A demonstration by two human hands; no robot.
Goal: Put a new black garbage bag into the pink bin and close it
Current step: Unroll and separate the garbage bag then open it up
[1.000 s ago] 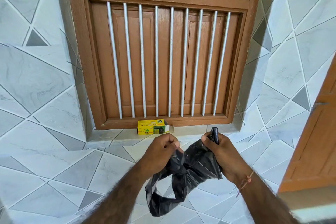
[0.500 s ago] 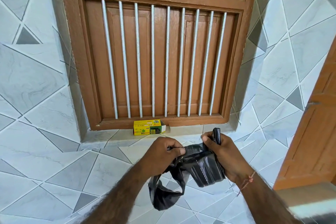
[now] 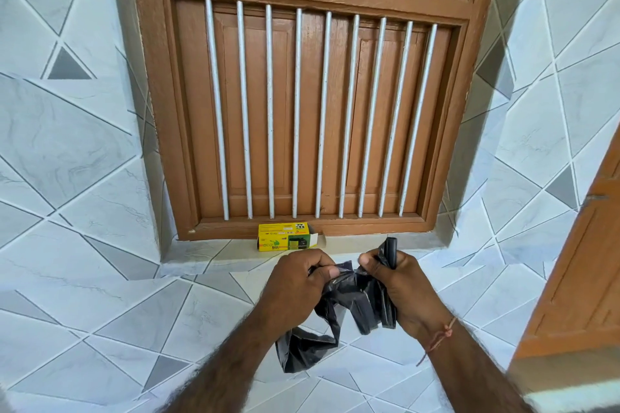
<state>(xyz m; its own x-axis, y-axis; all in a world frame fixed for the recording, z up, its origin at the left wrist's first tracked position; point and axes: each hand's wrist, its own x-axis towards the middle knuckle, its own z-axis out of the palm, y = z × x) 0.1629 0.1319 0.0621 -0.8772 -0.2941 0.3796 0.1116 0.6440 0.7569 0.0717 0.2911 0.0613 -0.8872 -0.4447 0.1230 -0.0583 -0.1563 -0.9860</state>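
A crumpled black garbage bag hangs between my two hands in front of a tiled wall. My left hand pinches its upper edge on the left. My right hand grips the other side, and a rolled black end sticks up above its fingers. The loose lower part of the bag droops below my wrists. The pink bin is not in view.
A yellow and green bin-bag box lies open on the tiled sill under a brown wooden window with white bars. An orange-brown wooden door stands at the right edge. Grey patterned tiles cover the walls.
My hands have come a little closer together and the bag has bunched up more between them, with its hanging part shorter than before. The view has shifted slightly.
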